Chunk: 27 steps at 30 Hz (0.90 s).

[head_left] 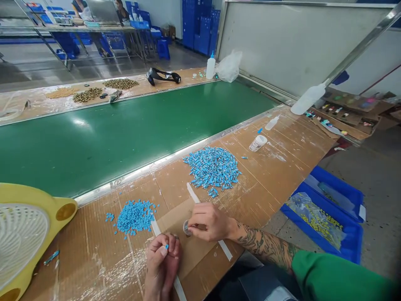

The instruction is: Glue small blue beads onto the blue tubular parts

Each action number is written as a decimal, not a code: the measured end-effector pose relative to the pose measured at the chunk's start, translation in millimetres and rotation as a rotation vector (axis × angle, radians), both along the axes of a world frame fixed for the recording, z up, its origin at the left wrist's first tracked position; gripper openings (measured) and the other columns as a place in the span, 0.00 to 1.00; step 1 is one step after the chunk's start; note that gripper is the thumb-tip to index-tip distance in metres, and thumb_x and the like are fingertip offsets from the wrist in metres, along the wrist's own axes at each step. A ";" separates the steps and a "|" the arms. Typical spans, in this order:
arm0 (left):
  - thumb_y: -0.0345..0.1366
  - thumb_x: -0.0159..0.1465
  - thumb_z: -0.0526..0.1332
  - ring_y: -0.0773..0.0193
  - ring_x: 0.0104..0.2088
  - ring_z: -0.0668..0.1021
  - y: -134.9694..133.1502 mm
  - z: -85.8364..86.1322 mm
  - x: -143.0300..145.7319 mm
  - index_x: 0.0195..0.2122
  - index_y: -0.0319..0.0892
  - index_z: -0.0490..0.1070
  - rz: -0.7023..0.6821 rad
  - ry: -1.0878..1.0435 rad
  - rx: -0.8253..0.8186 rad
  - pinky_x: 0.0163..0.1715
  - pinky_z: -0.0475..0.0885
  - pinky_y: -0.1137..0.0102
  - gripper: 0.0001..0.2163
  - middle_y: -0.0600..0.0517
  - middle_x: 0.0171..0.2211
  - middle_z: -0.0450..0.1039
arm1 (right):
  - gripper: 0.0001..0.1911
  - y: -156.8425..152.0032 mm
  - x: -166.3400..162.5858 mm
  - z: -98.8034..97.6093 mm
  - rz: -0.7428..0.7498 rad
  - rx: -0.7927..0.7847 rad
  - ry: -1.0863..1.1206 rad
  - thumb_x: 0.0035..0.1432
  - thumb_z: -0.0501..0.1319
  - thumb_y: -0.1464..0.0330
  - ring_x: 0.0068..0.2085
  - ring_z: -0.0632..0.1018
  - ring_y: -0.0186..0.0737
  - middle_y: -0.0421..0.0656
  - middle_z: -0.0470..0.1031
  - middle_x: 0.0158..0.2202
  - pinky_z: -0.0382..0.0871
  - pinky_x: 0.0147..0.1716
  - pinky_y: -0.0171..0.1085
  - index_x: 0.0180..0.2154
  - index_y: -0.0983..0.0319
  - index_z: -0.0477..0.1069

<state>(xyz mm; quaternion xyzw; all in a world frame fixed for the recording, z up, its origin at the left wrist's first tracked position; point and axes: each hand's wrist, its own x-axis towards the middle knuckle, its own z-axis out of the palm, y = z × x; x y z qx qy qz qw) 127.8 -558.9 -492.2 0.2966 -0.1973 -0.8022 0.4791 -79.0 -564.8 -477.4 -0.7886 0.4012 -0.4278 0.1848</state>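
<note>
Blue part [166, 246], a very small piece, sits pinched between the fingertips of the left hand [162, 261] at the near edge of the cardboard-covered bench [266, 179]. The fingers are closed on it. The right hand [208, 221] lies just beside, fingers curled and pressed on a small round container [187, 228] resting on the bench; its contents cannot be made out.

For a clean result, it is advisable to keep the container steady against the bench and hold the part by its sides, so its end stays free.

Stock lies loose, not in vessels: a heap of small blue beads [134, 215] left of the hands, and a larger heap of longer blue pieces [213, 167] beyond them. A white jar [257, 143] lies on its side farther back. A yellow basket [28, 234] with a white perforated insert stands at the left; no contents show in it. Blue crates [322, 217] on the floor at the right hold bagged yellow pieces.
</note>
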 end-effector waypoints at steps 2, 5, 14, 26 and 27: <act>0.37 0.50 0.76 0.71 0.20 0.69 0.4 -1.5 -0.5 0.24 0.41 0.74 -0.012 0.025 0.001 0.20 0.68 0.77 0.11 0.55 0.19 0.64 | 0.06 -0.8 -2.7 9.0 -0.016 -0.010 -0.050 0.60 0.61 0.69 0.28 0.69 0.34 0.39 0.71 0.25 0.64 0.29 0.35 0.29 0.61 0.73; 0.36 0.51 0.75 0.71 0.21 0.70 1.1 -4.2 -1.0 0.25 0.41 0.75 -0.022 0.039 0.021 0.21 0.69 0.77 0.10 0.54 0.20 0.65 | 0.06 0.3 -4.7 29.0 -0.036 -0.011 -0.148 0.59 0.62 0.71 0.27 0.69 0.33 0.39 0.70 0.23 0.63 0.28 0.35 0.28 0.62 0.71; 0.38 0.49 0.77 0.70 0.22 0.72 -0.3 -2.9 -1.9 0.25 0.40 0.76 -0.020 -0.004 0.059 0.22 0.72 0.76 0.11 0.53 0.21 0.69 | 0.04 -9.0 26.2 66.7 0.041 -0.156 -0.355 0.56 0.61 0.74 0.26 0.70 0.31 0.39 0.72 0.23 0.66 0.28 0.32 0.29 0.62 0.70; 0.37 0.52 0.76 0.70 0.23 0.73 1.2 -2.6 -2.3 0.27 0.41 0.78 -0.050 0.032 0.035 0.24 0.71 0.78 0.10 0.52 0.21 0.70 | 0.04 -14.3 32.2 58.7 0.057 -0.135 -0.348 0.55 0.61 0.76 0.26 0.70 0.30 0.39 0.72 0.23 0.66 0.29 0.31 0.29 0.63 0.70; 0.38 0.52 0.76 0.70 0.23 0.73 1.2 -2.9 -2.2 0.27 0.41 0.78 -0.052 0.033 0.034 0.24 0.71 0.78 0.10 0.53 0.21 0.70 | 0.05 -14.4 32.5 58.7 0.049 -0.133 -0.343 0.55 0.61 0.76 0.26 0.69 0.30 0.38 0.71 0.22 0.66 0.29 0.31 0.29 0.62 0.70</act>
